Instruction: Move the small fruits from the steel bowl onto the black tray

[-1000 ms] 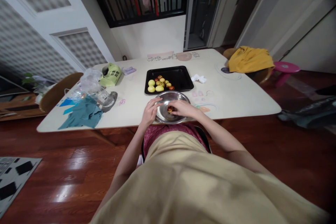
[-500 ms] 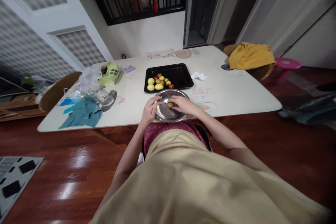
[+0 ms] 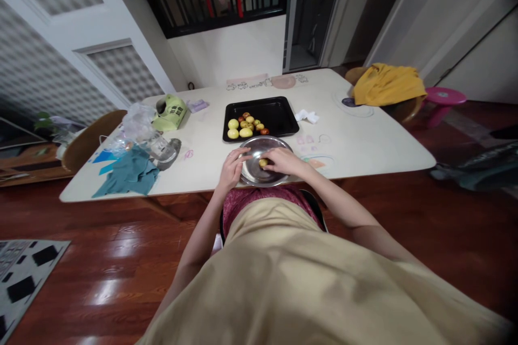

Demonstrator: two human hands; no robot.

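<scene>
A shiny metal bowl [image 3: 265, 143] stands at the table's near edge, between my hands. Inside it is a small round yellow-brown fruit [image 3: 263, 163], its exact kind unclear. The fingertips of my right hand [image 3: 282, 160] are closed on this fruit, low in the bowl. My left hand [image 3: 232, 168] lies at the bowl's left rim, fingers stretched and apart over the inside. Just beyond the bowl, a black baking tray [image 3: 279, 113] bears several fruits [image 3: 246, 125] in its left part, larger pale yellow ones and smaller brownish or reddish ones.
On the white table [image 3: 356, 145], a crumpled white tissue [image 3: 306, 116] lies right of the tray. To the left are a teal cloth [image 3: 131, 172], clear plastic packaging [image 3: 140, 124] and a green bag [image 3: 170, 112]. A yellow garment [image 3: 386, 85] drapes a chair at the right.
The small fruit shows a yellower side now, apparently turned a little in my right fingers. My left hand keeps its place at the rim. The view has shifted very slightly.
</scene>
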